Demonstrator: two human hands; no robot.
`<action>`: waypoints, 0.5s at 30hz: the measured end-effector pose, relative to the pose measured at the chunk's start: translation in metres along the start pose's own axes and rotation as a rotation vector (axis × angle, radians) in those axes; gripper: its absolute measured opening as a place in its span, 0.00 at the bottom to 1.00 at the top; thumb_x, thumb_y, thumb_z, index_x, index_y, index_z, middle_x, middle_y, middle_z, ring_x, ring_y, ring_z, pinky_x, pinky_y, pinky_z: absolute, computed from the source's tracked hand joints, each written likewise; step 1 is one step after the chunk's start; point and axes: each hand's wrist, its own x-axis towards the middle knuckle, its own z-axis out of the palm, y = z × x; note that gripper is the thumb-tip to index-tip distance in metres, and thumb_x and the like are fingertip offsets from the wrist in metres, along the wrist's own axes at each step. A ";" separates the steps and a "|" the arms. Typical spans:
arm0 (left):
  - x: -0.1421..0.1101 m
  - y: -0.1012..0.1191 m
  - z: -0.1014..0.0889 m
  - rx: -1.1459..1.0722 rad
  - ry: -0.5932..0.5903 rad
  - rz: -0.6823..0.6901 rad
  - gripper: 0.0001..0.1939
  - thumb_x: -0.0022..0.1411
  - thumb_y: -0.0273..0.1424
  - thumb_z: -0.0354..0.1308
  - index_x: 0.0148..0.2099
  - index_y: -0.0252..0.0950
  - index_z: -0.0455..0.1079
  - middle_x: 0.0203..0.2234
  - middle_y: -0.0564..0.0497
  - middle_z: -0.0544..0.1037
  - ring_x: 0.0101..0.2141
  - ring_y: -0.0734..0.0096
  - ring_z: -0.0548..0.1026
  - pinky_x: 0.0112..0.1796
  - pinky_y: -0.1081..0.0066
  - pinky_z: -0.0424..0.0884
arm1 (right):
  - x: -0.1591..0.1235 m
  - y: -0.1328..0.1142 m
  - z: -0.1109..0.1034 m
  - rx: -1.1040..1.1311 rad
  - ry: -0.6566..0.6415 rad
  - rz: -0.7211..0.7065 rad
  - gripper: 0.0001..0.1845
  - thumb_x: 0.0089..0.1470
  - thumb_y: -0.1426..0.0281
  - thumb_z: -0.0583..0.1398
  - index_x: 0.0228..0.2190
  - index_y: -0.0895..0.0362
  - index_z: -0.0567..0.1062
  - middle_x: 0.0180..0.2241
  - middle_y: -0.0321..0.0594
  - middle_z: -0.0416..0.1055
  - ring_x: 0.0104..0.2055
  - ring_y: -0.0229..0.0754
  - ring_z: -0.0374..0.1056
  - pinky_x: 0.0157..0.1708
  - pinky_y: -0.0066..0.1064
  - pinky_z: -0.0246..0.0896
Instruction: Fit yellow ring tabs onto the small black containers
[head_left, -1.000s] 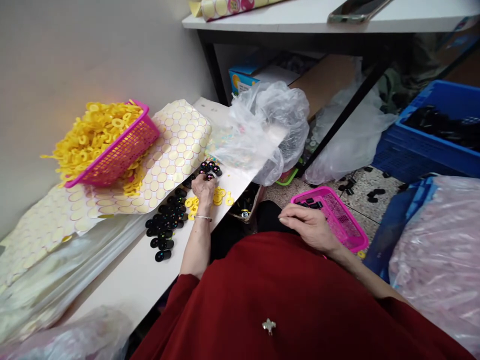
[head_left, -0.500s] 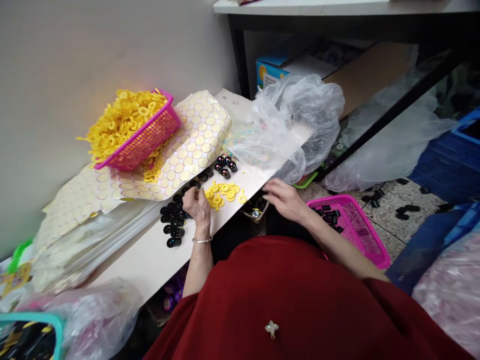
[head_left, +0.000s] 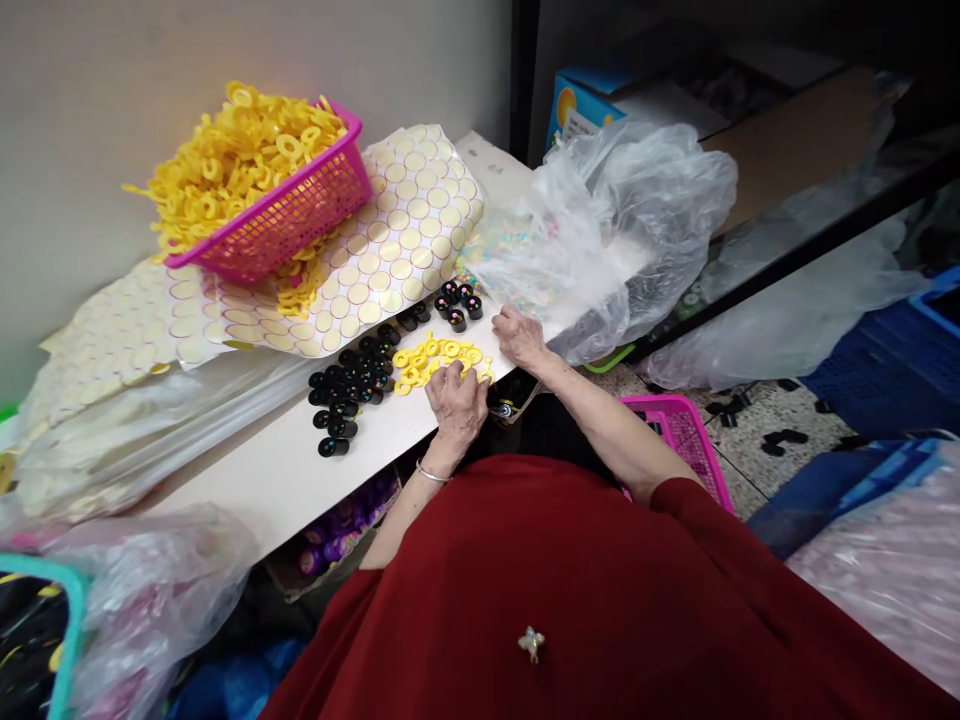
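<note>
On the white bench [head_left: 300,500] lies a loose pile of small yellow plastic rings with tabs [head_left: 420,362]. My left hand [head_left: 457,408] is at the near edge of that pile, fingers bent down onto it and fingertips hidden. Just right of the rings, my right hand [head_left: 520,338] rests low over the bench with its fingers curled in; whatever they hold is out of sight. A group of short black cylinders [head_left: 352,375] with coloured dots on their ends lies left of the rings. Several more black cylinders [head_left: 457,305] stand beyond, showing pink-marked ends.
A pink basket [head_left: 300,215] heaped with yellow rings sits on sticker sheets [head_left: 405,230] against the wall. Clear plastic bags [head_left: 637,220] lie at the bench's right end. Another pink basket [head_left: 694,450] is on the floor at right. A teal-rimmed container [head_left: 71,600] stands lower left.
My left hand has moved right, from the black cylinders to the yellow rings. My right hand has come from beyond the bench's front edge onto the bench. The view has shifted slightly.
</note>
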 end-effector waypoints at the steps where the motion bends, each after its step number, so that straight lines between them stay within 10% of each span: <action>1: 0.000 0.000 0.000 0.003 0.037 -0.020 0.12 0.60 0.39 0.54 0.37 0.38 0.73 0.43 0.41 0.73 0.45 0.55 0.66 0.46 0.56 0.61 | 0.001 0.000 -0.001 -0.001 0.002 0.015 0.17 0.60 0.72 0.46 0.41 0.60 0.73 0.45 0.49 0.68 0.41 0.45 0.63 0.30 0.32 0.48; 8: -0.010 -0.055 -0.028 0.196 0.305 -0.364 0.17 0.61 0.40 0.51 0.44 0.32 0.68 0.46 0.36 0.70 0.48 0.51 0.65 0.49 0.55 0.60 | 0.007 -0.004 -0.006 0.037 -0.025 0.095 0.14 0.57 0.74 0.51 0.41 0.61 0.72 0.45 0.51 0.67 0.40 0.47 0.63 0.31 0.32 0.49; 15: -0.008 -0.086 -0.048 0.295 0.189 -0.544 0.24 0.57 0.47 0.54 0.46 0.31 0.67 0.48 0.34 0.66 0.50 0.45 0.62 0.49 0.52 0.60 | 0.005 -0.002 0.002 0.006 0.008 0.060 0.15 0.58 0.75 0.47 0.39 0.62 0.73 0.45 0.51 0.67 0.40 0.45 0.62 0.31 0.32 0.48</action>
